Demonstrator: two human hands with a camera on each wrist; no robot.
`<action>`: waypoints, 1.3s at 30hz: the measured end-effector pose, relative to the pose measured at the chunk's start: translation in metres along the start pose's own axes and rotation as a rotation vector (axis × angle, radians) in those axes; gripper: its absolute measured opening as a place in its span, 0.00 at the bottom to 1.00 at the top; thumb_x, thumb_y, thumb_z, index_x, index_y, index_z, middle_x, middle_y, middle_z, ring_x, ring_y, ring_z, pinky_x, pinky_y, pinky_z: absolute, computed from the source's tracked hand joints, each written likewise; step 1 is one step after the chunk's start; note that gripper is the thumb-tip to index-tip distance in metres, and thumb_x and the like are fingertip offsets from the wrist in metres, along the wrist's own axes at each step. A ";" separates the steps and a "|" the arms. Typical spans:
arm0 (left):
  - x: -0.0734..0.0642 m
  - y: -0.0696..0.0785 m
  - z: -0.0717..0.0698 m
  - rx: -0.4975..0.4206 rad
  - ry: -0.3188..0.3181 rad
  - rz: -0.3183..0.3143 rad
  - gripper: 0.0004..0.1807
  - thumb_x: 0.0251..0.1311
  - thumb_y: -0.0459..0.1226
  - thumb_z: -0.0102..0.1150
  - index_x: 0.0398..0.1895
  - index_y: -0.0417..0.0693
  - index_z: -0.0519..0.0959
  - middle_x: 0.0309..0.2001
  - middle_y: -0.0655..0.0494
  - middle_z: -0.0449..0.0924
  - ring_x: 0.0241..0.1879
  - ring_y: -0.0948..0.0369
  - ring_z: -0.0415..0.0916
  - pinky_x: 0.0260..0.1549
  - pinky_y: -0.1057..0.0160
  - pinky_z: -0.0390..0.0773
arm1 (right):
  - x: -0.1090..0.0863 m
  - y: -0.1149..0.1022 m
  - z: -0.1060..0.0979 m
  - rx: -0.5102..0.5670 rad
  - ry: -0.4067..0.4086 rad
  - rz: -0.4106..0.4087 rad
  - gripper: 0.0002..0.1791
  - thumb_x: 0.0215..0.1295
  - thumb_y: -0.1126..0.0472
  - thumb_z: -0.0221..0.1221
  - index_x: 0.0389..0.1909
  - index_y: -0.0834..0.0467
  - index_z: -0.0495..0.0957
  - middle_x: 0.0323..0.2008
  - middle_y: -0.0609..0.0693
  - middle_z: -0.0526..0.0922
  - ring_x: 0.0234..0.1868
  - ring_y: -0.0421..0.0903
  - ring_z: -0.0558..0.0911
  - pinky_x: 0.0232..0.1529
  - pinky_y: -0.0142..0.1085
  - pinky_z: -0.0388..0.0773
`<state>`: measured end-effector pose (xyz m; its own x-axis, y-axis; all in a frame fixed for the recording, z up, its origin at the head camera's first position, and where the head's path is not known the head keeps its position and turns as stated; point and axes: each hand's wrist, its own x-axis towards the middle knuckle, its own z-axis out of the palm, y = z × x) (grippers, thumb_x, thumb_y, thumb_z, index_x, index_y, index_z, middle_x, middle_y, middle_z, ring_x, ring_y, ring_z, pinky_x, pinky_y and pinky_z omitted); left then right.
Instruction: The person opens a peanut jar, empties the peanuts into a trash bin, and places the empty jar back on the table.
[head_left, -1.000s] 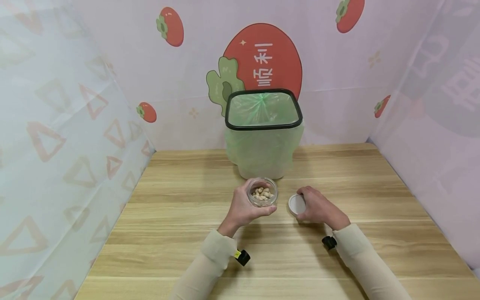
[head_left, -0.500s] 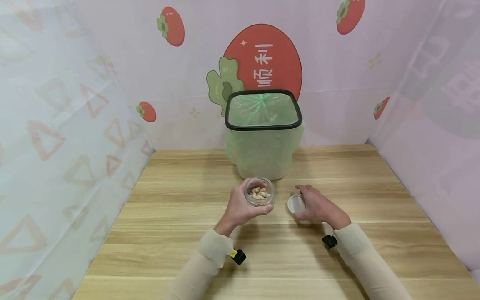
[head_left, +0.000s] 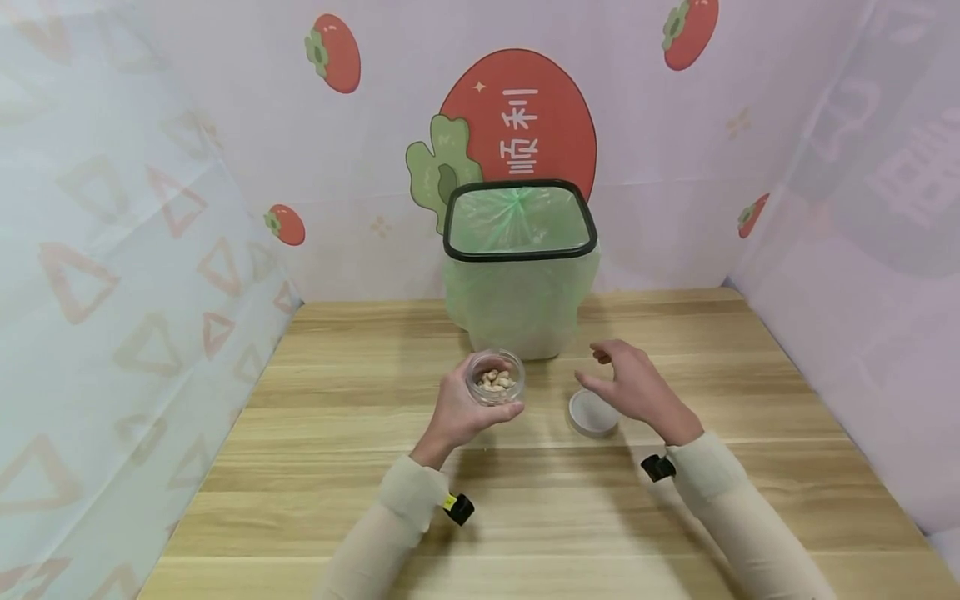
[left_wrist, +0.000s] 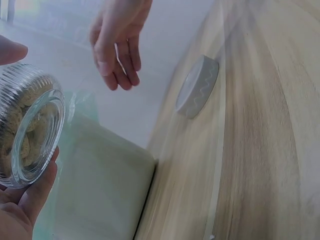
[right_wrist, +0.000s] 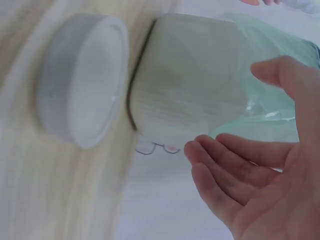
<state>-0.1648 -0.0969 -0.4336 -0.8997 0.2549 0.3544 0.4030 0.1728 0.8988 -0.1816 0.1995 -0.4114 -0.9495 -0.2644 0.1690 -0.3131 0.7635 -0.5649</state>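
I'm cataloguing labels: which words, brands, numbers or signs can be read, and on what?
"顺利", turned sideways: on the large red fruit printed on the back wall.
Pale writing-like marks on the right wall: too faint to read.
Yellow tag by the left sleeve: too small to read.
None I can make out on the jar, lid or bin.

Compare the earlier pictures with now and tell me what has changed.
The right hand has let go of the white lid and risen off it, its fingers opened; the lid lies on the table. The left hand has shifted a little to the left with the glass jar. Unchanged: its grip on the jar, the peanuts inside, and the bin standing behind.
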 end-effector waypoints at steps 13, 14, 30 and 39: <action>0.002 0.004 -0.018 0.027 0.076 -0.021 0.33 0.42 0.35 0.86 0.55 0.49 0.83 0.52 0.49 0.88 0.54 0.56 0.83 0.55 0.68 0.80 | 0.010 -0.016 -0.035 0.052 0.106 0.055 0.33 0.80 0.42 0.53 0.66 0.68 0.77 0.56 0.67 0.85 0.59 0.65 0.83 0.60 0.61 0.79; 0.002 0.004 -0.020 0.031 0.081 -0.028 0.33 0.42 0.35 0.86 0.55 0.50 0.83 0.52 0.50 0.88 0.54 0.56 0.83 0.54 0.68 0.80 | 0.011 -0.017 -0.038 0.052 0.111 0.059 0.33 0.80 0.42 0.53 0.65 0.68 0.77 0.56 0.66 0.86 0.59 0.65 0.83 0.60 0.61 0.79; 0.019 0.023 -0.061 0.083 0.155 0.018 0.34 0.43 0.34 0.86 0.57 0.47 0.82 0.52 0.49 0.88 0.57 0.53 0.83 0.55 0.70 0.78 | 0.027 -0.038 -0.082 0.047 0.220 0.085 0.32 0.80 0.42 0.51 0.58 0.69 0.80 0.52 0.67 0.86 0.54 0.62 0.85 0.57 0.58 0.81; 0.030 0.037 -0.086 0.111 0.208 0.013 0.32 0.44 0.35 0.85 0.56 0.45 0.83 0.52 0.46 0.88 0.56 0.54 0.83 0.51 0.74 0.77 | 0.040 -0.053 -0.102 0.038 0.204 0.106 0.32 0.79 0.39 0.51 0.56 0.66 0.79 0.50 0.65 0.86 0.51 0.59 0.83 0.54 0.55 0.80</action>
<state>-0.1909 -0.1647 -0.3675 -0.9050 0.0584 0.4214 0.4203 0.2769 0.8641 -0.2047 0.2092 -0.2924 -0.9626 -0.0567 0.2650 -0.2145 0.7568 -0.6174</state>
